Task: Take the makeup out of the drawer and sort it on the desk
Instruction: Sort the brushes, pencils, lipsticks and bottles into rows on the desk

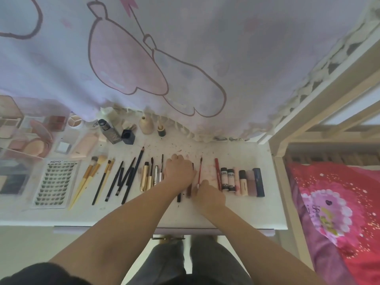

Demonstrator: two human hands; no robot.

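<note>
Right hand (207, 194) pinches the red brush (199, 171) by its lower end; left hand (180, 169) lies loosely curled over pencils on the table (246, 212); sorting is well advanced; next, line the brush up in its row.

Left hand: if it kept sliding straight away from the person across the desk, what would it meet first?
The left hand points toward the curtain. Ahead lies bare, speckled desk, so the way looks free until the curtain's lace hem. The small dark-capped bottle stands slightly left of that line, though depth is unclear.
</note>
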